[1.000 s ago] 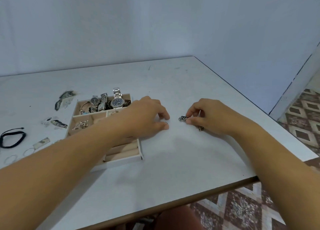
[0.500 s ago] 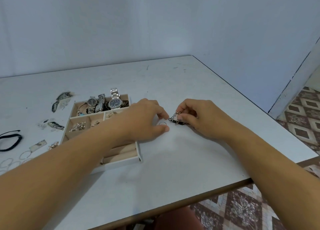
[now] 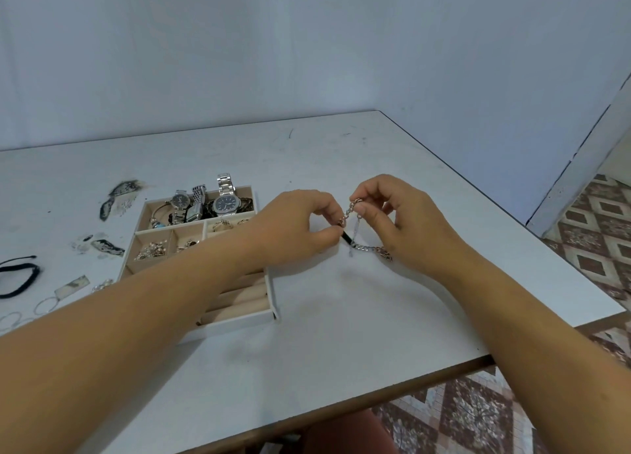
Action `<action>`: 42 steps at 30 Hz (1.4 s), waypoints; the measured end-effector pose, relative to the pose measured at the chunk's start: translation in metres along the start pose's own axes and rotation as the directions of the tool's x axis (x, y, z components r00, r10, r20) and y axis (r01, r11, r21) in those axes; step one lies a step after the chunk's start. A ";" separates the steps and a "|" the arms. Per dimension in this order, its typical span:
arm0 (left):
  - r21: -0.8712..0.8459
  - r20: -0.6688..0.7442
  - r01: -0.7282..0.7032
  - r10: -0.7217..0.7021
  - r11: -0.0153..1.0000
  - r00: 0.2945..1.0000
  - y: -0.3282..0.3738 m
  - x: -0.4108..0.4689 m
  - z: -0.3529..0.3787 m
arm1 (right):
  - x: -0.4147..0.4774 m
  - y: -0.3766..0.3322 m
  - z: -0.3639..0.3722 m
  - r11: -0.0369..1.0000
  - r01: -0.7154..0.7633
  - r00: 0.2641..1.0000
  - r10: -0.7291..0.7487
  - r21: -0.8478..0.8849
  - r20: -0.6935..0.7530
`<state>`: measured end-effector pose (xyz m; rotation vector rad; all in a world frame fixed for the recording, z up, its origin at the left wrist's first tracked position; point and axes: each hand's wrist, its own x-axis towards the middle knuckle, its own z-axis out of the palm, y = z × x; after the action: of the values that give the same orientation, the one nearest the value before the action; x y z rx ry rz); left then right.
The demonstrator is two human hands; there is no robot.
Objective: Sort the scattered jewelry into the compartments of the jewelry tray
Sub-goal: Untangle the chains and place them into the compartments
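Observation:
A silver chain bracelet with a black segment hangs between both hands just right of the jewelry tray. My right hand pinches its upper end between thumb and forefinger. My left hand pinches the chain near the black part. The other end of the chain trails onto the table under my right palm. The tray's back compartment holds several watches; smaller compartments hold rings and earrings. My left forearm covers the tray's middle and part of its ring rolls.
Loose pieces lie left of the tray: a black cord bracelet, thin silver hoops, a small rectangular tag and dark patterned pieces. The white table ends at the right and near edges, with patterned floor tiles beyond.
My right hand has lifted the chain off the table and raised its end. My left hand has closed its fingertips on the chain. The view has shifted slightly.

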<state>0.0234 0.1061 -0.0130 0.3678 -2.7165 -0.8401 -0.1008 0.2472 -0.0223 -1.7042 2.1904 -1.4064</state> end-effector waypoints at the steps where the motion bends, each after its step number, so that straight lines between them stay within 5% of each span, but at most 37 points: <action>1: -0.023 -0.004 0.015 -0.015 1.000 1.000 0.001 0.000 -0.001 | 0.000 0.001 -0.001 1.000 -0.001 1.000 0.001 -0.023 -0.012; 5: -0.128 -0.009 0.050 -0.052 0.991 0.999 0.009 0.002 -0.002 | -0.003 0.005 -0.005 0.994 -0.009 1.000 0.006 -0.109 -0.030; 11: 0.058 0.002 0.075 -0.075 0.995 0.997 0.005 0.002 -0.004 | -0.009 0.014 -0.016 0.982 -0.110 0.994 0.107 -0.153 -0.028; 20: -0.162 -0.121 0.015 -0.035 0.987 0.992 0.020 0.001 -0.007 | -0.011 0.010 0.001 0.983 -0.109 0.961 0.141 -0.145 0.237; 29: -0.310 -0.213 -0.062 -0.005 0.949 0.977 0.026 0.003 -0.008 | -0.006 0.007 0.007 0.964 -0.232 0.938 0.185 0.133 0.291; 42: 0.059 -0.130 0.028 -0.020 0.998 0.991 -0.004 -0.012 -0.015 | -0.009 0.011 -0.003 0.965 -0.256 0.952 0.242 0.051 0.189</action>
<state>0.0403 0.0993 -0.0052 0.4527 -2.6261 -0.7155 -0.1069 0.2560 -0.0321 -1.4096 2.1347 -1.2037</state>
